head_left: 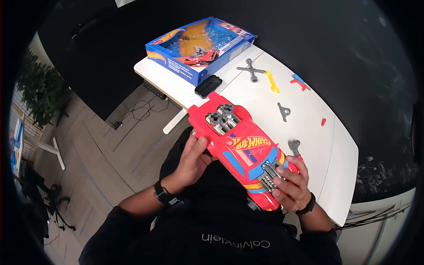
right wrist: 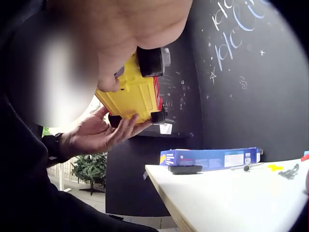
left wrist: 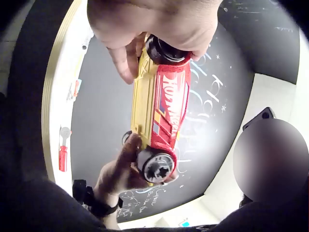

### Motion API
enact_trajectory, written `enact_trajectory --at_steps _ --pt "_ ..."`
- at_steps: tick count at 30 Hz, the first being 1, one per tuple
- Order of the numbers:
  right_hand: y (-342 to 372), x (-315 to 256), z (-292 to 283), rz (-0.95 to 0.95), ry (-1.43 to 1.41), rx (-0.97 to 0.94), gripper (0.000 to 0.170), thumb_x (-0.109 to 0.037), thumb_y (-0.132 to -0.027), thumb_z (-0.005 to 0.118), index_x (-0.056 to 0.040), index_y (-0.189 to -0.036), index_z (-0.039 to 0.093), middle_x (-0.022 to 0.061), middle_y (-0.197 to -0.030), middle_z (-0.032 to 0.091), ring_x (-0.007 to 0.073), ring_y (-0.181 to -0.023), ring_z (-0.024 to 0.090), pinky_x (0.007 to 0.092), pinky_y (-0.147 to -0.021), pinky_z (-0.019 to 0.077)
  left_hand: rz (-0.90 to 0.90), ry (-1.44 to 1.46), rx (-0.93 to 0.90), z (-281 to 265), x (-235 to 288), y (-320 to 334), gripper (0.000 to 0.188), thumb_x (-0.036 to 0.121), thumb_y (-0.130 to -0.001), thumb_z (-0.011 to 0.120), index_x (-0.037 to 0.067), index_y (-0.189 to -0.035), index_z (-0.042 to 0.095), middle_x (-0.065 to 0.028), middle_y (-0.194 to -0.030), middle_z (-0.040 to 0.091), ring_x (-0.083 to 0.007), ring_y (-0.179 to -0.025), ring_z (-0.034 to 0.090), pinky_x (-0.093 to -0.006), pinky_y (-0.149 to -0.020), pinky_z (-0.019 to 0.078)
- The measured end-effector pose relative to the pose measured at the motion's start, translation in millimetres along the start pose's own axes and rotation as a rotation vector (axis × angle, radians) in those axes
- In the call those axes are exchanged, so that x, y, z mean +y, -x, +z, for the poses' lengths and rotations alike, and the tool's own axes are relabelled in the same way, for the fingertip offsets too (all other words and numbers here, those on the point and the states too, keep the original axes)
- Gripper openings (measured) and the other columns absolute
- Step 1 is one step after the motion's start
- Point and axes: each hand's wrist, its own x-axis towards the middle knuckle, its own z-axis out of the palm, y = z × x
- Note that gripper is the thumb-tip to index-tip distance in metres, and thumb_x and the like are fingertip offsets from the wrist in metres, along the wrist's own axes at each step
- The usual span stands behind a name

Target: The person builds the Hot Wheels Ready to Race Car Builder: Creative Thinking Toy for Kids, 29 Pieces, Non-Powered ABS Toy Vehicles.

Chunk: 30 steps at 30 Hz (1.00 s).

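Note:
Both hands hold a red toy car (head_left: 247, 143) above the table's near edge, its silver engine parts facing up in the head view. My left hand (head_left: 193, 161) grips the end with the two round engine pieces, thumb on the side. Curled over the other end, my right hand (head_left: 291, 185) has its fingers on the silver grille. The car's yellow underside (right wrist: 135, 94) shows in the right wrist view, with fingers of both hands against it. A black wheel (left wrist: 159, 166) is beside my right hand in the left wrist view.
On the white table (head_left: 309, 145) stand a blue box (head_left: 181, 68) and a black tray (head_left: 208, 86). Farther right lie a grey cross-shaped tool (head_left: 251, 70), a yellow wrench (head_left: 272, 82), a grey piece (head_left: 283, 112), a small red piece (head_left: 323, 122) and a red-and-blue piece (head_left: 300, 82).

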Motion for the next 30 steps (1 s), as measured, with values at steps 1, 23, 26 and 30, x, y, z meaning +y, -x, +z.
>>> enact_trajectory --at_steps 1,23,26,30 --pt "6.7 0.9 6.5 0.058 -0.029 -0.002 0.017 -0.007 -0.081 0.069 -0.0175 -0.093 0.065 0.0047 -0.120 0.060 0.0244 -0.114 0.063 0.0589 -0.099 0.0539 0.005 0.067 -0.022 -2.4 -3.9 0.1 0.061 0.038 -0.106 0.052 0.014 -0.155 0.025 -0.0097 -0.150 0.045 -0.0232 -0.134 0.053 -0.0487 -0.105 0.0509" --pt "-48.8 14.2 25.4 0.704 -0.034 -0.410 0.103 -0.042 -0.071 0.087 -0.0090 -0.154 0.035 0.0200 -0.140 0.049 0.0374 -0.129 0.051 0.0494 -0.108 0.0375 0.030 -0.023 0.062 -3.0 -35.3 -1.9 0.059 0.014 -0.098 0.065 0.012 -0.146 0.031 -0.0142 -0.142 0.051 -0.0281 -0.125 0.060 -0.0486 -0.097 0.0575" --pt "-53.0 17.4 21.2 0.758 -0.095 -0.395 0.105 -0.036 -0.066 0.089 -0.0126 -0.154 0.037 0.0189 -0.135 0.052 0.0369 -0.124 0.053 0.0479 -0.108 0.0382 0.004 0.010 0.010 -11.9 -35.5 -1.7 0.062 0.017 -0.099 0.066 0.013 -0.148 0.029 -0.0136 -0.144 0.050 -0.0287 -0.127 0.059 -0.0510 -0.100 0.0555" --pt "-46.5 37.3 0.2 0.704 0.004 -0.266 0.097 -0.035 -0.066 0.087 -0.0113 -0.150 0.043 0.0170 -0.132 0.053 0.0357 -0.119 0.057 0.0466 -0.101 0.0443 0.119 0.097 -0.302 -16.6 -41.2 -16.2 0.075 0.023 -0.100 0.066 0.014 -0.157 0.018 -0.0156 -0.157 0.033 -0.0288 -0.135 0.051 -0.0557 -0.108 0.0483"
